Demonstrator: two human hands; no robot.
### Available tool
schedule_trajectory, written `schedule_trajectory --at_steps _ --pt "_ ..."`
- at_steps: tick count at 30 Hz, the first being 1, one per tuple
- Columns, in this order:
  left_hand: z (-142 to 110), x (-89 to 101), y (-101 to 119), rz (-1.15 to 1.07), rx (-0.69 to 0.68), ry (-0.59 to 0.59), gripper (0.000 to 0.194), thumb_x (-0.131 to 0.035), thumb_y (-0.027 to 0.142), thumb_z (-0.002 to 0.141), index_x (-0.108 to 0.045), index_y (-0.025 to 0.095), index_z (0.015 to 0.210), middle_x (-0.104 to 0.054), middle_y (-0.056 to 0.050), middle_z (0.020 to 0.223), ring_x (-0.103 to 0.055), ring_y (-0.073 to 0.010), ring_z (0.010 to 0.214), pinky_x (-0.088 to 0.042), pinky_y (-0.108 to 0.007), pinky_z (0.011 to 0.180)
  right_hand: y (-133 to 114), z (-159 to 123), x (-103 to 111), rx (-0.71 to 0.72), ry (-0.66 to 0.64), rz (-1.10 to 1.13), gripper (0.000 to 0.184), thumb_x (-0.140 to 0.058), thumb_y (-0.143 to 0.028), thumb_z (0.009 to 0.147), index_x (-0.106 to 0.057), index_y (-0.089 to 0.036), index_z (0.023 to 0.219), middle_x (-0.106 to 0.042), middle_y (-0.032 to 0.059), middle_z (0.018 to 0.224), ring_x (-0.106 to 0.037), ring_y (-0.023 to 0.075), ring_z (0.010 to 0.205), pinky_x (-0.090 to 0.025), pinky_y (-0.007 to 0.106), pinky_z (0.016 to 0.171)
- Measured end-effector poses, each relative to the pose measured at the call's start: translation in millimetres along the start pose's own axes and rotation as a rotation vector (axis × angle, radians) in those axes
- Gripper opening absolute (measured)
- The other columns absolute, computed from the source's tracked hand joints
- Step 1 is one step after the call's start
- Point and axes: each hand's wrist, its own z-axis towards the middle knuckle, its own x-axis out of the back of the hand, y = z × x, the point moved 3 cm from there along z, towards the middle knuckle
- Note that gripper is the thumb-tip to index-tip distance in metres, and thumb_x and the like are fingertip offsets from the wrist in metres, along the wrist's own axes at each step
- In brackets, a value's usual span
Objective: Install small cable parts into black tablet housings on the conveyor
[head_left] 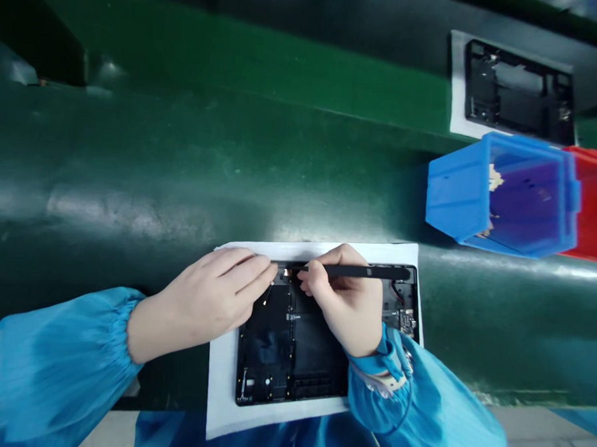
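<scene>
Tweezers [371,272] sit pinched in your right hand [351,310]; whether your left hand [217,296] grips, I can't tell. Steady the laptop chassis [316,348].

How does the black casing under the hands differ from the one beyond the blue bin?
The near casing is partly covered by the left hand and right hand; the far casing has no hand on it. The far casing shows a pale patch; the near casing looks mostly dark. Both lie on white sheets.
</scene>
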Motion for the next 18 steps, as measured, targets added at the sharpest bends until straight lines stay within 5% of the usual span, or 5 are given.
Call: schedule_trajectory --at_steps 6,10,14,18 --pt "9 0.2 2 0.002 0.079 0.001 0.046 -0.053 0.014 0.077 -0.052 0.016 0.123 -0.056 -0.011 0.109 -0.052 -0.0256 0.099 -0.048 -0.039 0.085 4 -1 11 0.017 0.126 0.024 0.016 -0.052 -0.026 0.084 -0.05 -0.021 0.069 -0.052 -0.0014 0.06 -0.053 0.013 0.053 -0.044 0.025 0.048" --pt "11 -2.4 2 -0.009 0.112 0.023 0.046 -0.054 0.026 0.082 -0.049 0.024 0.127 -0.054 -0.011 0.105 -0.052 -0.0252 0.094 -0.048 -0.038 0.077 -3 -3 18 0.177 0.192 0.089 0.011 -0.045 -0.025 0.087 -0.051 -0.022 0.077 -0.056 0.0023 0.075 -0.057 0.0174 0.069 -0.047 0.034 0.065" --pt "8 -4.1 -1 -0.021 0.074 0.007 0.051 -0.055 0.038 0.083 -0.044 0.024 0.131 -0.053 -0.012 0.109 -0.053 -0.0273 0.098 -0.048 -0.04 0.077 -15 -8 17 0.34 0.126 0.005 0.015 -0.041 -0.015 0.085 -0.054 -0.022 0.083 -0.057 0.0062 0.092 -0.057 0.0211 0.087 -0.046 0.039 0.079" --pt "-1 -0.5 -7 -0.071 0.066 0.055 0.052 -0.051 0.035 0.086 -0.042 0.01 0.131 -0.055 -0.015 0.117 -0.052 -0.0265 0.106 -0.048 -0.04 0.086 -21 -18 4 0.408 -0.072 -0.182 0.009 -0.047 -0.014 0.08 -0.051 -0.021 0.083 -0.057 0.0028 0.075 -0.056 0.0163 0.066 -0.045 0.028 0.059"
